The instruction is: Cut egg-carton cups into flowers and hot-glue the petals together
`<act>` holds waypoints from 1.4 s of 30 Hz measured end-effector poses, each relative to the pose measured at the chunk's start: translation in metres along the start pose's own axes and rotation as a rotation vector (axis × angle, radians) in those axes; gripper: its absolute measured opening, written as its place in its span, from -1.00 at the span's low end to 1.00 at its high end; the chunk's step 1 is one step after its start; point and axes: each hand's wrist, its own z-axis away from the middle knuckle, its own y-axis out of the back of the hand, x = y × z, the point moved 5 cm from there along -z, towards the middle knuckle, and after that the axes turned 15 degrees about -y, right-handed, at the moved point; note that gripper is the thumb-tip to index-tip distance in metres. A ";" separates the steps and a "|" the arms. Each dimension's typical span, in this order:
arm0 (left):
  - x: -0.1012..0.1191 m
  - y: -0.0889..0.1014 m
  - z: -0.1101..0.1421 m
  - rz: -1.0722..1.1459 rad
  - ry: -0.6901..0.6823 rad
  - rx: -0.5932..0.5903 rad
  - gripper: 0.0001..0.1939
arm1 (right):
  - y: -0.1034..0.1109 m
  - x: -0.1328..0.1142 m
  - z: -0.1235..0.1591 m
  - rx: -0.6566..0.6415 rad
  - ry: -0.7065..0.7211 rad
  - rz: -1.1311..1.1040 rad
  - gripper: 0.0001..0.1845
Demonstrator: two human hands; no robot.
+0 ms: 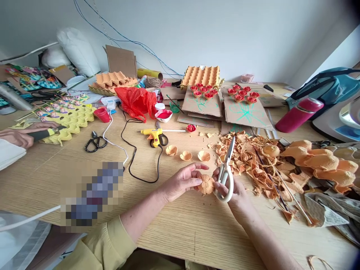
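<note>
Head view: the glue gun's [153, 135] lettering is too small to read, and green strokes run across the cardboard [247, 112]. Left hand [184, 182] reaching in, palm turned inward, thumb and fingers pinching a cup [207, 185] by its left side. Right hand [236, 193] wraps the scissors [225, 168], blades pointing up, fingertips meeting the cup's right side. So the cup sits between both hands, nearer than the three loose cups [186, 155]. Pixels mask something at lower left; a co-worker's hands [21, 135] are cut off by the left edge.
</note>
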 end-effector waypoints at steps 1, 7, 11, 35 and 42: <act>0.000 0.000 0.000 0.028 0.005 0.014 -0.49 | -0.001 0.000 0.001 -0.009 0.003 0.006 -0.53; -0.008 -0.002 -0.002 0.154 0.024 0.034 -0.47 | -0.001 -0.002 0.005 0.042 0.107 0.093 -0.56; -0.020 -0.006 -0.004 0.160 0.030 0.002 -0.26 | 0.001 -0.006 0.011 0.171 0.263 0.194 -0.64; -0.013 -0.014 0.000 0.120 -0.121 0.188 -0.39 | -0.003 0.002 0.014 0.205 0.388 0.457 -0.69; -0.001 -0.007 -0.001 0.039 -0.169 0.275 -0.47 | -0.011 -0.004 0.014 0.128 0.334 0.468 -0.71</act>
